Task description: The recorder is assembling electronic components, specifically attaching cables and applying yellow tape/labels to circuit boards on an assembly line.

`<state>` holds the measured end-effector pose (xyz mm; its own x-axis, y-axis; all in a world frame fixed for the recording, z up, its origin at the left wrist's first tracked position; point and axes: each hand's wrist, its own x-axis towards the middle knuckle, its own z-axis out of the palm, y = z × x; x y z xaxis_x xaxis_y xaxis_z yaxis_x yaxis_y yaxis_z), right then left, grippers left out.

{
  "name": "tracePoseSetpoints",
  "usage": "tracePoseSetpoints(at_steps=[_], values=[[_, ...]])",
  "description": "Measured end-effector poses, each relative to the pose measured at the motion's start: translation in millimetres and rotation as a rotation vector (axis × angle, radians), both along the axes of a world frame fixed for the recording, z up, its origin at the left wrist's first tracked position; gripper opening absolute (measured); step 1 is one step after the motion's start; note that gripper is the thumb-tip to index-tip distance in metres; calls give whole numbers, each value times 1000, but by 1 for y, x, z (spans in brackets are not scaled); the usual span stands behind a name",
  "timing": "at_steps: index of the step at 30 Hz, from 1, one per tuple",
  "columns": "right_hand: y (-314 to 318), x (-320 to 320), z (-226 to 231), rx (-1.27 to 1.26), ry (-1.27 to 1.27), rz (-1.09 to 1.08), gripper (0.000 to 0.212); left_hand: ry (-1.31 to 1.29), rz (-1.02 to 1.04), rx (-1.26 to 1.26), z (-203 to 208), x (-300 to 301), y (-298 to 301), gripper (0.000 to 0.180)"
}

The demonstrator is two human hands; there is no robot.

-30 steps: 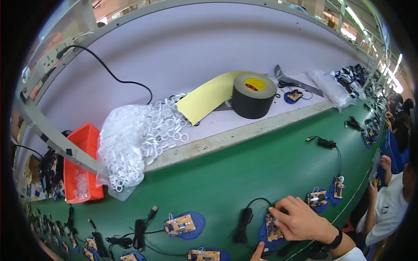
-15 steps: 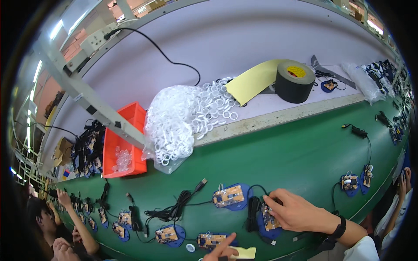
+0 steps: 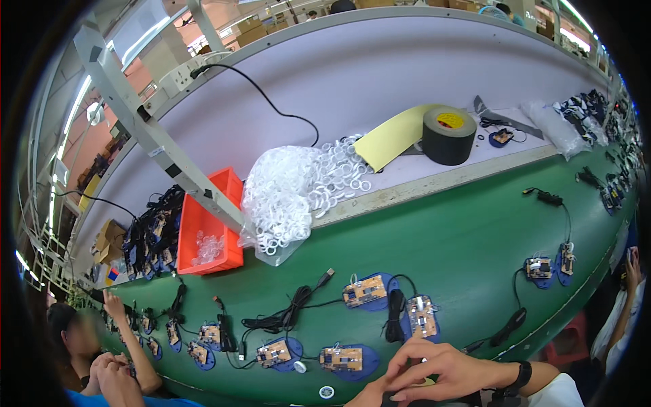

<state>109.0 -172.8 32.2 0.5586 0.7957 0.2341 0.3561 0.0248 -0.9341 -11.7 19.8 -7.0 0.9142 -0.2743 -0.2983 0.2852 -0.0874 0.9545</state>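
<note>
My right hand [image 3: 444,370] bends over my left hand [image 3: 369,395] at the lower edge, and their fingers meet. A bit of yellow strip [image 3: 427,382] shows between the hands; my left fingers are mostly covered. What my right fingertips pinch is too small to tell. Just beyond lies a blue mouse base with a tan circuit board [image 3: 422,315], and left of it a second mouse base [image 3: 344,359]. Another mouse base [image 3: 365,290] sits farther back, beside a bundled black cable [image 3: 395,315]. A small white ring [image 3: 327,392] lies left of my hands.
More mouse bases [image 3: 274,354] with cables line the green conveyor belt [image 3: 461,237]. Along the shelf stand a red bin [image 3: 210,264], a bag of white rings [image 3: 278,197] and a black tape roll [image 3: 449,146]. Co-workers sit at left [image 3: 112,376] and right [image 3: 620,312].
My right hand has left the circuit board and come down to my left hand. The yellow strip is now mostly hidden between them. My view has shifted slightly.
</note>
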Motion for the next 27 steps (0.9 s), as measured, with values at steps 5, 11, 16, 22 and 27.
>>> tracePoseSetpoints(at_steps=[5,11,16,22,27], values=[[-32,-19,17,185,22,-10,21,-300,-70,96,-6,15,-17,50],[-68,50,10,18,-110,-251,12,-455,-154,329,12,18,-42,54],[-58,77,-38,-359,-108,72,15,-372,-174,481,-5,25,-48,53],[-49,81,-47,-317,-184,112,12,-37,-193,363,9,25,-47,55],[-51,80,-52,-372,-170,77,14,-63,-213,330,14,34,-44,53]])
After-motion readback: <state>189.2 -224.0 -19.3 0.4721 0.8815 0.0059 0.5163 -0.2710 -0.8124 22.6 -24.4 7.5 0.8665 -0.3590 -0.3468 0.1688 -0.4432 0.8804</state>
